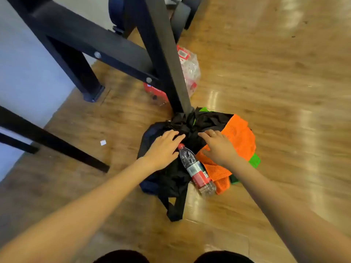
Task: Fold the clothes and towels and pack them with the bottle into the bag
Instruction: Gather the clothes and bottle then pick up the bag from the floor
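Left hand [164,149] and right hand [218,147] rest flat, grips wide, on crumpled black fabric bag [191,130]. Clear plastic red-labelled bottle [195,168] lies between them, orange mesh garment [237,141] at three o'clock.

The bag [171,179] is black. One mesh cloth [237,141] is orange, another cloth [254,160] bright green. The clear bottle [195,168] has a red cap and a red-and-white label. The floor [266,73] is brown wood-grain.
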A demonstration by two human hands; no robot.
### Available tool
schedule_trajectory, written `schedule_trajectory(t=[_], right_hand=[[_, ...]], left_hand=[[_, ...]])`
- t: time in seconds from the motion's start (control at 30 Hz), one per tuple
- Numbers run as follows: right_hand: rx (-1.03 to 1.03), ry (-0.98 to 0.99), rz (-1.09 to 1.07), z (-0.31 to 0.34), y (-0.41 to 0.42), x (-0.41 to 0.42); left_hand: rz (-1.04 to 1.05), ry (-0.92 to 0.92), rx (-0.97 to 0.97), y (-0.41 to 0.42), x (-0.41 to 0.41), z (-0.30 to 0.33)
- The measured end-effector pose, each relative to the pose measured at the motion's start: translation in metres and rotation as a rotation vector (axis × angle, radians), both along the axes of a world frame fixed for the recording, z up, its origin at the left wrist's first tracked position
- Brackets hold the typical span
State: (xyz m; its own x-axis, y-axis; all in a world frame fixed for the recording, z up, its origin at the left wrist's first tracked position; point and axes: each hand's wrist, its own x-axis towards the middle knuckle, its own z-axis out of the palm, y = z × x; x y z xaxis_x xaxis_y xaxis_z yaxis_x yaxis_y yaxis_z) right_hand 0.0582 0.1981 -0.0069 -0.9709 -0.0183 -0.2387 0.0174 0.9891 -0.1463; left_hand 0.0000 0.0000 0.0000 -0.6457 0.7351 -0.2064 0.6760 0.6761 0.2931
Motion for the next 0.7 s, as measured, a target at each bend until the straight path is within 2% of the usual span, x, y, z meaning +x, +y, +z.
schedule_trajectory(t=[0.2, 0.4, 0.53, 0.7], right_hand=[[0.063, 0.017, -0.081, -0.068, 0.011, 0.012], [0.111, -0.013, -0.142, -0.087, 0.028, 0.013], [0.098, -0.103, -0.245, -0.092, 0.049, 0.004], [-0.007, -0.273, -0.319, -0.106, 0.059, -0.011]], left_hand=[[-0.121, 0.059, -0.093, 0.015, 0.007, -0.070], [-0.241, 0.165, -0.223, 0.031, 0.013, -0.094], [-0.371, 0.262, -0.340, 0.045, 0.011, -0.102], [-0.391, 0.297, -0.360, 0.054, 0.006, -0.109]])
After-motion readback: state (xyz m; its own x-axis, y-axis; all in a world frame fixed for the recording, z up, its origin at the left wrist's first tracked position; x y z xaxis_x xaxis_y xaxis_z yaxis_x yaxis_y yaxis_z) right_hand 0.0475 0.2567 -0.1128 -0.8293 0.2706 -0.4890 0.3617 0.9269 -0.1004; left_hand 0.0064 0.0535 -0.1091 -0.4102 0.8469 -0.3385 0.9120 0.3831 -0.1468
